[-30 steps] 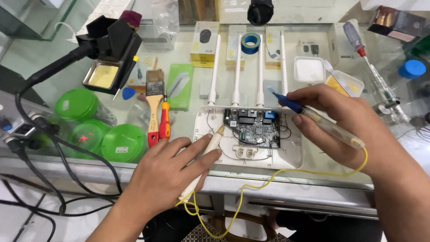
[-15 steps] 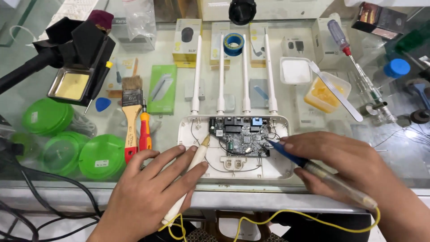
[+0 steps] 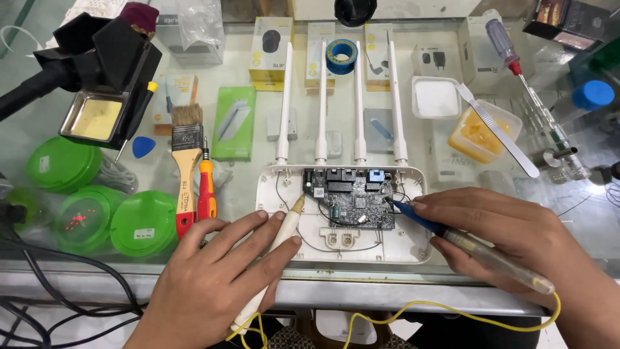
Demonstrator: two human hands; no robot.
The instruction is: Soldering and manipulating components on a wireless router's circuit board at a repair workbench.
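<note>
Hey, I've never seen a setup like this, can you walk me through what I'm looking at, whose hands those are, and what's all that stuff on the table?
The picture comes from a camera worn on a person's head, looking down at their own two bare hands over a glass worktable.

In the middle lies an opened white router with four upright antennas; its cover is off, so the dark circuit board shows.

The left hand holds a white probe, its tip by the board's left edge. The right hand holds a blue-tipped probe at the board's right edge. Yellow wires trail from both.

Around them lie a paintbrush, a red screwdriver, green round containers, a blue tape roll, a yellow tub with tweezers across it, and small boxes.
</note>
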